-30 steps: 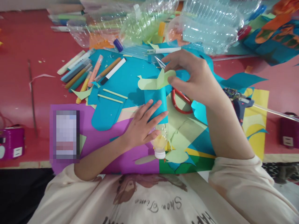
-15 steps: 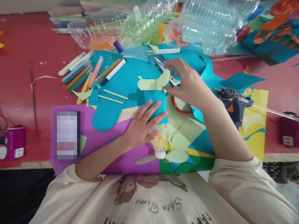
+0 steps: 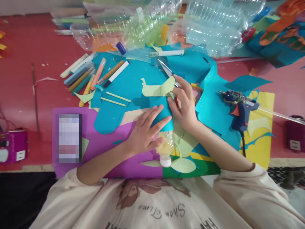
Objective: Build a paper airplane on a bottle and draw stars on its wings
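A clear plastic bottle (image 3: 166,147) lies with its white cap (image 3: 165,160) toward me and a blue paper band (image 3: 159,123) around its far part. Over its far end sits a pale green paper cutout (image 3: 153,90) with a raised flap at the right. My left hand (image 3: 145,130) lies across the bottle from the left, fingers spread over the band and thumb near the shoulder, holding it. My right hand (image 3: 184,108) is curled at the far right side, thumb on the band and fingertips by the flap. Scissors (image 3: 165,67) lie partly hidden behind it.
Markers (image 3: 78,73) and two thin green strips (image 3: 113,101) lie to the left, above a phone (image 3: 68,138) on purple paper. A glue gun (image 3: 241,109) rests at the right. Large plastic bottles (image 3: 205,28) line the back. Blue and green paper scraps surround the bottle.
My right hand has come down from above the scissors to the bottle's far right side. The bottle and green cutout have shifted slightly right and toward me, with my left hand still on the bottle.
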The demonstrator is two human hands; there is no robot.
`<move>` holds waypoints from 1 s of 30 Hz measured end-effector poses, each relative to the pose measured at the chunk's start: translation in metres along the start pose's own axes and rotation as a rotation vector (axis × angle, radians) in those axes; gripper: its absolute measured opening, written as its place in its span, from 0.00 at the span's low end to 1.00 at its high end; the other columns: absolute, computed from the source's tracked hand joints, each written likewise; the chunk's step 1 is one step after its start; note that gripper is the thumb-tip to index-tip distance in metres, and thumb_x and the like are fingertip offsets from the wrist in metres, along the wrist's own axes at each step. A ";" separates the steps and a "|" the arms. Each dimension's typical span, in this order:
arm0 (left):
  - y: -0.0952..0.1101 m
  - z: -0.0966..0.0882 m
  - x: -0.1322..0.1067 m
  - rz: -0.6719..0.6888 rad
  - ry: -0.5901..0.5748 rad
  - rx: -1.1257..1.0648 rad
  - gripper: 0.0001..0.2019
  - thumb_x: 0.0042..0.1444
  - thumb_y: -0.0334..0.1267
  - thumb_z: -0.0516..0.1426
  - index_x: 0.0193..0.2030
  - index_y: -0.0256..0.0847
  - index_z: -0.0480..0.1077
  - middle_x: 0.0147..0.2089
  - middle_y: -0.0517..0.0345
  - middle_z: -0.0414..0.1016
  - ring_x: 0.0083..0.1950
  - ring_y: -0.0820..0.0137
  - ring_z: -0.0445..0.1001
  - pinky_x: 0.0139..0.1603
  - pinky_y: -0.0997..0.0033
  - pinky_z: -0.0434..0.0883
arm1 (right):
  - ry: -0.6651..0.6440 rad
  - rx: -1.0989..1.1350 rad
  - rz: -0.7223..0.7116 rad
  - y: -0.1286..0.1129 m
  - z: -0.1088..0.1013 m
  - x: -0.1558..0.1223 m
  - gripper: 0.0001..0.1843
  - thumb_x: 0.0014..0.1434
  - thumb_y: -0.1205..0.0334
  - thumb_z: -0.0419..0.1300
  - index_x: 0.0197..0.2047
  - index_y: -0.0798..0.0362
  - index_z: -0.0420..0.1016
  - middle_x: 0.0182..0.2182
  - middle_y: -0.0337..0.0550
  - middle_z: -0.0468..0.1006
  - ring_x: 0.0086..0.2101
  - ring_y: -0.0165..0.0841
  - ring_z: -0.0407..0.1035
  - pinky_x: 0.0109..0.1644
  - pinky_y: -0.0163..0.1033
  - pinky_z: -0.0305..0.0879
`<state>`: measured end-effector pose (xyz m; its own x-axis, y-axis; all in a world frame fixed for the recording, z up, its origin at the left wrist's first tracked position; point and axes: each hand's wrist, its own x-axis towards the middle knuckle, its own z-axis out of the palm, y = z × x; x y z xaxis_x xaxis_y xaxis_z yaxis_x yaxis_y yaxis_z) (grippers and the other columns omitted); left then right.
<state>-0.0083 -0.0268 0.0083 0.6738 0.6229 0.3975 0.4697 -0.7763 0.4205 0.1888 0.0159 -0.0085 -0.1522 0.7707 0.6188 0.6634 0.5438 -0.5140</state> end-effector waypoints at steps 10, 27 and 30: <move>-0.051 0.000 0.026 -0.130 0.163 0.020 0.26 0.69 0.57 0.38 0.69 0.52 0.50 0.73 0.51 0.51 0.73 0.56 0.52 0.69 0.50 0.56 | -0.049 0.054 0.062 0.001 0.003 -0.005 0.15 0.69 0.53 0.47 0.56 0.43 0.65 0.62 0.47 0.66 0.62 0.43 0.62 0.63 0.57 0.63; -0.058 0.010 0.026 -0.061 0.197 0.060 0.25 0.69 0.54 0.40 0.70 0.55 0.50 0.73 0.55 0.51 0.73 0.57 0.54 0.69 0.51 0.57 | -0.046 0.078 0.077 0.004 0.006 -0.007 0.16 0.69 0.51 0.45 0.56 0.42 0.66 0.61 0.45 0.66 0.60 0.43 0.64 0.62 0.58 0.64; -0.059 0.010 0.026 -0.043 0.213 0.068 0.24 0.69 0.54 0.40 0.69 0.55 0.52 0.73 0.56 0.50 0.72 0.58 0.54 0.70 0.53 0.56 | -0.037 0.098 0.087 0.004 0.006 -0.007 0.16 0.69 0.51 0.46 0.54 0.42 0.67 0.60 0.45 0.66 0.59 0.43 0.64 0.62 0.59 0.63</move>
<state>-0.0122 0.0343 -0.0145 0.5199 0.6565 0.5465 0.5377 -0.7486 0.3879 0.1886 0.0145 -0.0185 -0.1257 0.8269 0.5480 0.6008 0.5031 -0.6213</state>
